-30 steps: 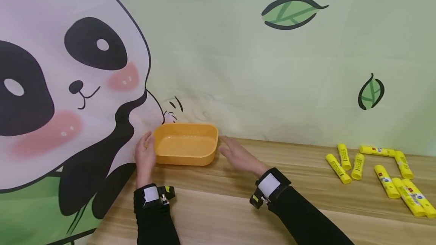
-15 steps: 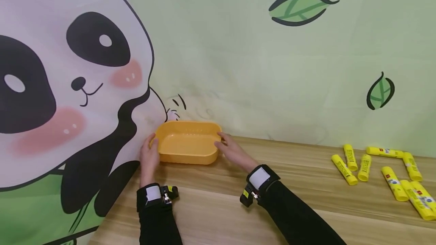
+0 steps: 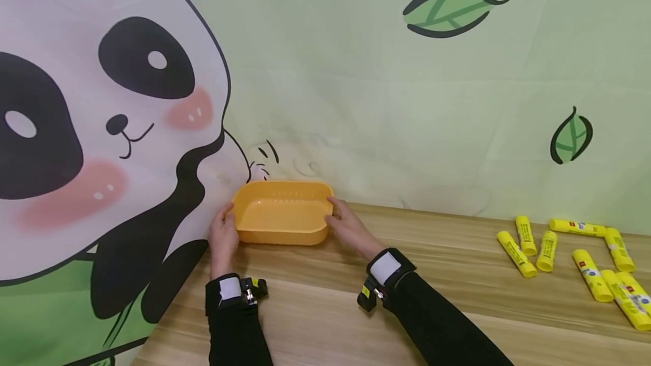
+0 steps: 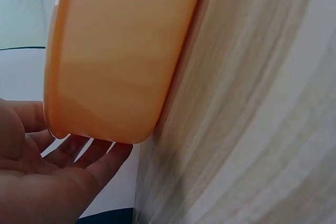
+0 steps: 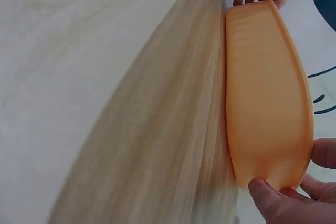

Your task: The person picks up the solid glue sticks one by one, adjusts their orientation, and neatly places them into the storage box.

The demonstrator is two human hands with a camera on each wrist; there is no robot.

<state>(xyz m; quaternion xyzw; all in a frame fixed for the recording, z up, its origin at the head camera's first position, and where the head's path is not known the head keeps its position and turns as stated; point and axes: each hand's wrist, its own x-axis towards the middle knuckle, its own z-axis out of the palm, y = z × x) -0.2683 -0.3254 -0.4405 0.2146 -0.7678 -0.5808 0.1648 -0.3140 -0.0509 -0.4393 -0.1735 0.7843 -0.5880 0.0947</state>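
looks like smooth plastic on the tray, with a soft gloss inside; like wood grain, smooth and nearly matt, on the tabletop; like printed cloth, matt and faintly creased, on the backdrop; like smooth plastic on the tubes; like matt cloth on the sleeves.

Both arms are clothed in plain black, close-fitting long sleeves: left sleeve, right sleeve. The left hand and the right hand are bare. Each wrist carries a broad black band, fitted over the sleeve's end. A white rectangular patch is noted on the upper face of each: left patch, right patch. Beside each band, on the inner side, sits a small black device: left device, right device. Both devices bear a yellow marking and bright silver metal parts; finer detail is too small to read.
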